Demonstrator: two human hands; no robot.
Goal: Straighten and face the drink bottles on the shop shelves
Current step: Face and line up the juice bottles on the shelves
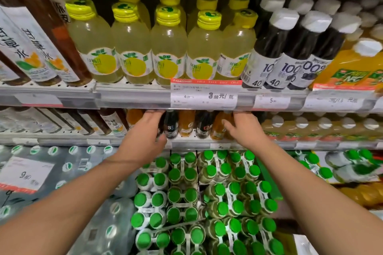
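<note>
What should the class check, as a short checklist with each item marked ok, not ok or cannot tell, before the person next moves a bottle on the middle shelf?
1. Both hands on the middle shelf: ok. The left hand and right hand reach in among the small bottles.
2. Left hand's hold: ok. It wraps a dark bottle, thumb in front.
3. Right hand's hold: cannot tell. Its fingers lie against an orange bottle.
4. Labels facing forward: cannot tell, blurred.
5. Bottle tops clear of the shelf edge above: cannot tell, hidden.
6. Yellow-capped bottles above upright: ok.
</note>
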